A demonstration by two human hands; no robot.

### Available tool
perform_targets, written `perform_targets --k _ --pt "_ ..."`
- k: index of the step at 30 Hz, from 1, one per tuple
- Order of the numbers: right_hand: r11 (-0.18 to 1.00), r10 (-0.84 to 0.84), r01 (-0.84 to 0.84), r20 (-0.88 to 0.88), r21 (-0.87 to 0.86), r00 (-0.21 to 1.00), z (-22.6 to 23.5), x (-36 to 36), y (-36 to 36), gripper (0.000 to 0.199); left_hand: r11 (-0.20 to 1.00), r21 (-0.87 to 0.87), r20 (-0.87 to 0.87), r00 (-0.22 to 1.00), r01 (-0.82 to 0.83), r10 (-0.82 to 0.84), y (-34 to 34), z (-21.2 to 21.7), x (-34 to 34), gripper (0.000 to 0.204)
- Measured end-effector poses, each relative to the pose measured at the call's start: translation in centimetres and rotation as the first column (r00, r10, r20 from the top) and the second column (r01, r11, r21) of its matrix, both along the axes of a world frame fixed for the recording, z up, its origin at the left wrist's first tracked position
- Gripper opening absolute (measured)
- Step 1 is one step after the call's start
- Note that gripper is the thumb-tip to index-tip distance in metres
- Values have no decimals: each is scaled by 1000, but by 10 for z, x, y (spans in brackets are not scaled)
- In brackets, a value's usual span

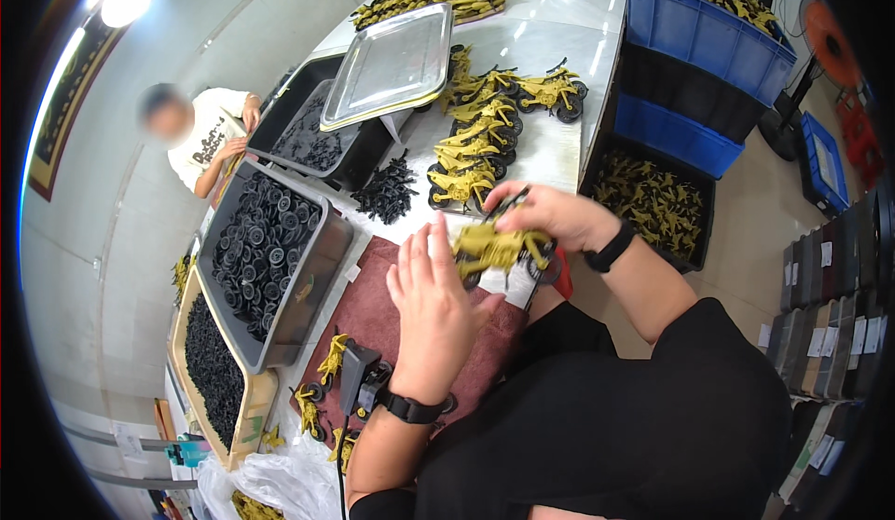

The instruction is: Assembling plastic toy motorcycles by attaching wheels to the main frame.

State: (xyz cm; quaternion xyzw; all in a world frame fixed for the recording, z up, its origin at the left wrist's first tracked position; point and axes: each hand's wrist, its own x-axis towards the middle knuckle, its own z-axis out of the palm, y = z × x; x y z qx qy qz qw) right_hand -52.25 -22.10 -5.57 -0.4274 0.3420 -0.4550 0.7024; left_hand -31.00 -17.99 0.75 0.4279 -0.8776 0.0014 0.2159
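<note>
A yellow toy motorcycle (499, 248) with black wheels is in my right hand (552, 217), whose fingers close over its upper side. My left hand (432, 301) is beside the toy's left end, fingers stretched out and apart; whether they touch it I cannot tell. Both are slightly smeared by motion. Under them lies a dark red cloth (378, 287). Beyond my hands, finished-looking yellow motorcycles (480, 143) stand in a row on the white table. A pile of small black parts (384, 189) lies to their left.
A grey bin of black wheels (261, 250) and a cream tray of small black parts (213, 371) stand at left. Behind them are a black bin (280, 119) and a clear lid (392, 63). Blue crates (709, 35) stand right. A person (210, 133) sits far left.
</note>
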Motion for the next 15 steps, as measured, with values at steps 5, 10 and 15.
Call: perform_targets --k 5,10,15 --pt "786 -596 580 -15 -212 803 12 -77 -21 29 998 -61 -232 972 17 -30 -3 9 22 100" --pt "560 -827 687 -362 -462 431 -7 -115 -65 33 1000 6 -247 969 -17 18 4 10 36 81" --pt "406 -867 581 -499 -705 1 -26 -110 -88 53 998 59 -221 975 8 5 7 1 41 69"
